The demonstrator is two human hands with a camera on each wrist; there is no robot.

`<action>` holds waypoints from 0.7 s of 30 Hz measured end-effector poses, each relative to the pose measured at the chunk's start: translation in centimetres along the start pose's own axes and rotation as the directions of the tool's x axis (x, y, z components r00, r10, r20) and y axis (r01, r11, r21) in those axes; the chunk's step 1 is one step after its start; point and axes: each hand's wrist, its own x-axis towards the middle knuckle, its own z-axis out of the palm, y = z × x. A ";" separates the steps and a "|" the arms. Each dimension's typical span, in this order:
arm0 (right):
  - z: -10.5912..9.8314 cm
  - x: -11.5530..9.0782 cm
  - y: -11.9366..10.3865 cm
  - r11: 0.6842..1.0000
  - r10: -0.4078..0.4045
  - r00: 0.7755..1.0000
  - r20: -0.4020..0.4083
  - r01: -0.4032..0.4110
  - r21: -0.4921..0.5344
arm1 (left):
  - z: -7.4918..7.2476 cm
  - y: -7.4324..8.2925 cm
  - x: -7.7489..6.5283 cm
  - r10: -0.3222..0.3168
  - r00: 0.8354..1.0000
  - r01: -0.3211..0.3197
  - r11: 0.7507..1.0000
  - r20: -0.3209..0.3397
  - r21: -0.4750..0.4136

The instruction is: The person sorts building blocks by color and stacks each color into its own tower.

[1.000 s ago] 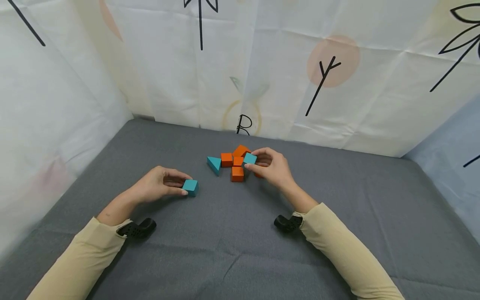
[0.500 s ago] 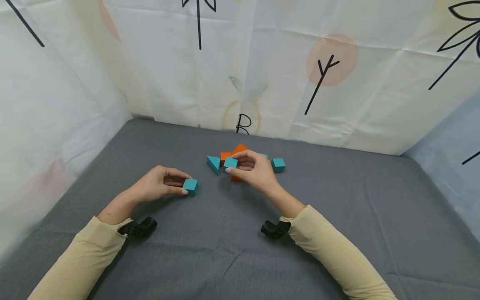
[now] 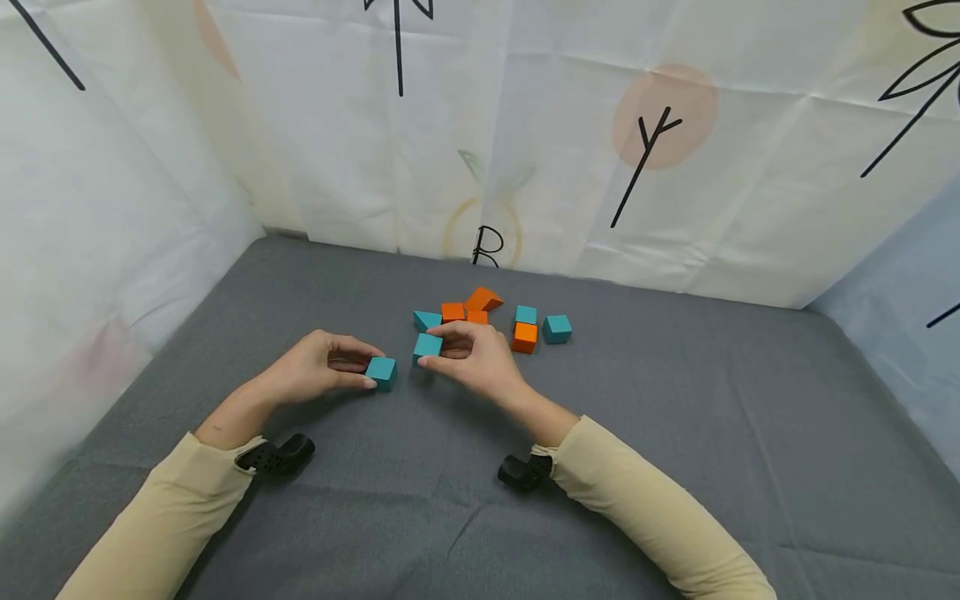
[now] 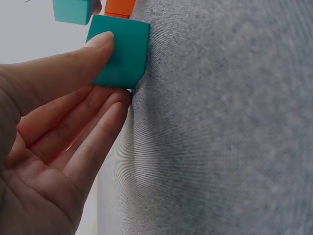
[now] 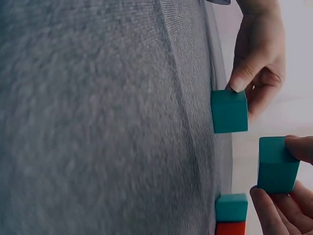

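Note:
My left hand [image 3: 311, 371] pinches a teal cube [image 3: 382, 374] between thumb and fingers; in the left wrist view this cube [image 4: 122, 54] sits at the grey cloth. My right hand [image 3: 483, 358] pinches a second teal cube [image 3: 428, 349], which the right wrist view shows held up off the cloth [image 5: 278, 169]. The two held cubes are a short gap apart. Just behind the right hand are a teal triangular block [image 3: 427, 319], partly covered, an orange cube [image 3: 452, 312] and another orange cube [image 3: 477, 317]. An orange triangular block [image 3: 483, 298] lies behind them.
To the right of the right hand, an orange cube [image 3: 525, 337] stands in front of a teal cube [image 3: 527, 315], with another teal cube [image 3: 557, 328] beside them. Grey cloth [image 3: 675, 433] covers the table. A patterned white curtain [image 3: 570, 150] hangs along its far edge.
My right hand has carried its teal cube left and nearer, from the right side of the orange blocks toward the left hand's cube. The left hand has stayed in place.

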 end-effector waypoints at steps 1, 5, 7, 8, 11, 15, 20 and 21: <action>0.1 0.0 0.0 1.000 0.002 1.000 0.002 -0.001 -0.005 | 0.0 0.0 0.0 0.000 1.000 0.000 1.000 0.001 0.000; 0.6 0.0 -0.2 1.000 0.010 1.000 0.016 -0.010 -0.016 | 0.0 0.1 0.0 -0.005 1.000 0.005 1.000 0.004 -0.006; 0.9 0.0 -0.2 1.000 0.011 1.000 0.025 -0.010 -0.022 | 0.0 0.1 0.0 -0.007 1.000 0.007 1.000 0.004 -0.006; 1.0 0.0 -0.3 1.000 0.013 0.999 0.032 -0.012 -0.024 | -0.1 0.1 0.0 -0.007 1.000 0.007 1.000 0.004 -0.006; 1.3 0.0 -0.4 0.999 0.026 0.998 0.050 -0.024 -0.039 | -0.1 0.1 0.0 -0.004 1.000 0.004 1.000 0.003 -0.006; 1.6 0.0 -0.5 0.996 0.064 0.995 0.081 -0.058 -0.074 | -0.1 0.0 0.0 -0.003 1.000 0.003 1.000 0.003 -0.006; 2.1 0.0 -0.6 0.992 0.083 0.991 0.101 -0.072 -0.108 | 0.0 0.0 0.0 -0.013 1.000 0.013 1.000 0.000 -0.012; 2.1 0.0 -0.6 0.991 0.083 0.991 0.102 -0.071 -0.113 | 0.0 0.0 0.0 -0.014 1.000 0.014 1.000 0.000 -0.013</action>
